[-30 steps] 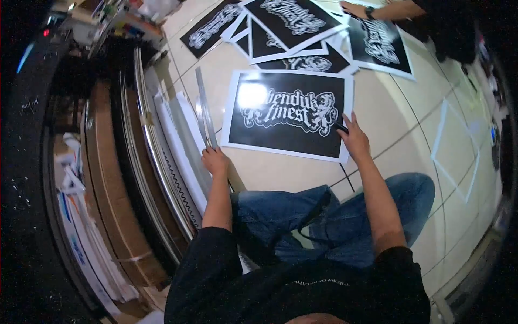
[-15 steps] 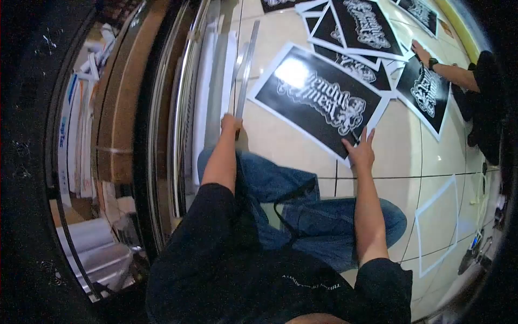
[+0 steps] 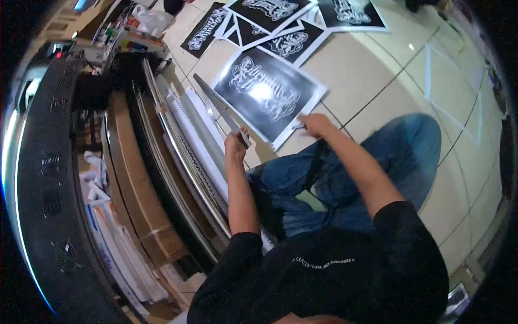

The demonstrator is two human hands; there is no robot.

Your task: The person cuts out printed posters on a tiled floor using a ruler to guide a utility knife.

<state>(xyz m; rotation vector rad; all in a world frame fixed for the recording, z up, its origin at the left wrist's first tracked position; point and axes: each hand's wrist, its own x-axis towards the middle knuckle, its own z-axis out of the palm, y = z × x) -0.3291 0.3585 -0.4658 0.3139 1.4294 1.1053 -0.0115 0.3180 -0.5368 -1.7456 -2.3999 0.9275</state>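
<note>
My left hand (image 3: 236,144) is closed round the near end of a long metal ruler (image 3: 218,102), which is raised at a slant beside the left edge of a print. That print (image 3: 253,97) lies on the floor in front of my knees, black with white ornate lettering, a white border and a bright glare spot. My right hand (image 3: 315,125) is at the print's right edge near its closest corner, fingers drawn together. Something small and pale shows at the fingertips, too blurred to name.
Several similar prints (image 3: 270,13) overlap on the floor beyond. On my left runs a large machine with a metal bar (image 3: 178,143), white rolls and a long cardboard box (image 3: 137,178). A thin white frame-shaped strip (image 3: 428,73) lies on the tiles (image 3: 372,97) to the right.
My view has turned right. My right hand has gone from spread fingers on the print to closed fingers at its edge. The ruler is tilted differently. The other person's arm has left view.
</note>
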